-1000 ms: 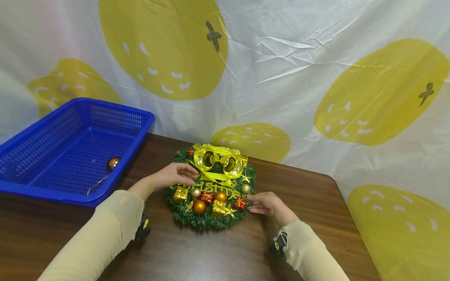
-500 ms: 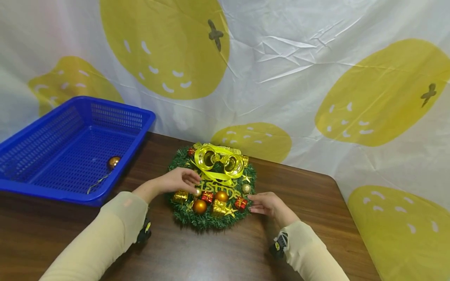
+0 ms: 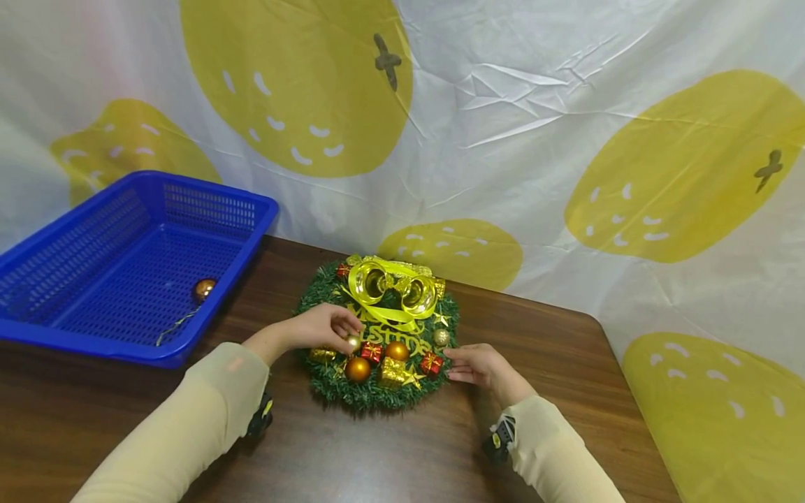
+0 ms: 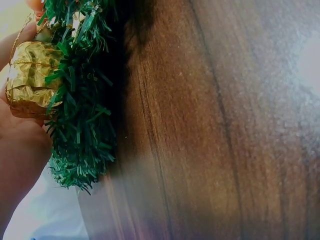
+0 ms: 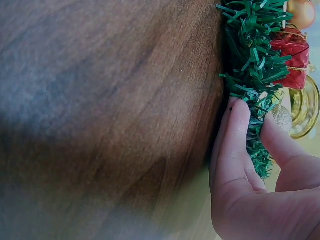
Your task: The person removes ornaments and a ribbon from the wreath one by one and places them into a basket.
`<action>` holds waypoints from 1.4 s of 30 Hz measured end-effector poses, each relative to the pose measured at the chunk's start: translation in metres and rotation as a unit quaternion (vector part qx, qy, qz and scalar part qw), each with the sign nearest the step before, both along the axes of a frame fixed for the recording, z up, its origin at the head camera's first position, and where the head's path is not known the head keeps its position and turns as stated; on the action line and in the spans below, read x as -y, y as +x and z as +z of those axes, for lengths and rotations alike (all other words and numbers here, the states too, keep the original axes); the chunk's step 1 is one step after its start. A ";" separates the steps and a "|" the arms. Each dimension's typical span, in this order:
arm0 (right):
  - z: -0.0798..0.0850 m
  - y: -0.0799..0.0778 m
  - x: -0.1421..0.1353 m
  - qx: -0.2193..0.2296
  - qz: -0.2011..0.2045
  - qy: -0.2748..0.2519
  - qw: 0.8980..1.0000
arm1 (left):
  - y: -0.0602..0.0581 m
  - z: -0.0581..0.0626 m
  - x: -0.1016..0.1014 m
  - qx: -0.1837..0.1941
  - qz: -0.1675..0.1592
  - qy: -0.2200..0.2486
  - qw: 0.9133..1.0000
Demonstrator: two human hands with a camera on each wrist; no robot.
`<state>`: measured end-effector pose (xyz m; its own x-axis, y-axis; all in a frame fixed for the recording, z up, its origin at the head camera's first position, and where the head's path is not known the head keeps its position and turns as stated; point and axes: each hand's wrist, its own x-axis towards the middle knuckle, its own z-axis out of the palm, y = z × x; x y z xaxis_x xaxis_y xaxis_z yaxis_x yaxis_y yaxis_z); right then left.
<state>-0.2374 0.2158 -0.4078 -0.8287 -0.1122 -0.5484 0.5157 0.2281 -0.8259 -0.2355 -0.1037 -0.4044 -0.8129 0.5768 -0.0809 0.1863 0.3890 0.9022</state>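
Note:
A green Christmas wreath (image 3: 371,399) lies on the table, with gold bells (image 3: 375,283), gold lettering, small wrapped boxes and orange balls on it. My left hand (image 3: 311,328) reaches over its left side, thumb and curled fingers at a small gold ball (image 3: 354,343). In the left wrist view a gold gift box (image 4: 34,77) sits against this hand, with most of the fingers hidden. My right hand (image 3: 483,369) pinches the wreath's right edge, thumb on top and fingers (image 5: 234,132) underneath, close to a red gift box (image 5: 293,57).
A blue plastic basket (image 3: 144,353) stands at the left, with a shiny copper ball (image 3: 204,289) and a thin string in it. Behind the brown wooden table (image 3: 534,314) hangs a white curtain (image 3: 503,175) printed with yellow fruit.
My left hand has moved down and right, from above the wreath's lettering to the small gold ball. The right hand keeps its place at the wreath's edge.

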 end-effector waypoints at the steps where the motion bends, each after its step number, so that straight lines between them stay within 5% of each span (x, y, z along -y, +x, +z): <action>1: 0.000 0.000 0.000 0.000 0.001 0.000 1.000 | 0.000 0.000 0.000 -0.001 -0.001 0.001 1.000; 19: -0.001 0.002 -0.001 0.002 -0.001 0.000 1.000 | 0.000 0.010 0.002 0.016 0.014 0.030 0.999; 42: -0.002 -0.001 -0.001 0.000 0.003 -0.001 1.000 | -0.004 0.026 0.013 -0.016 0.056 0.022 0.998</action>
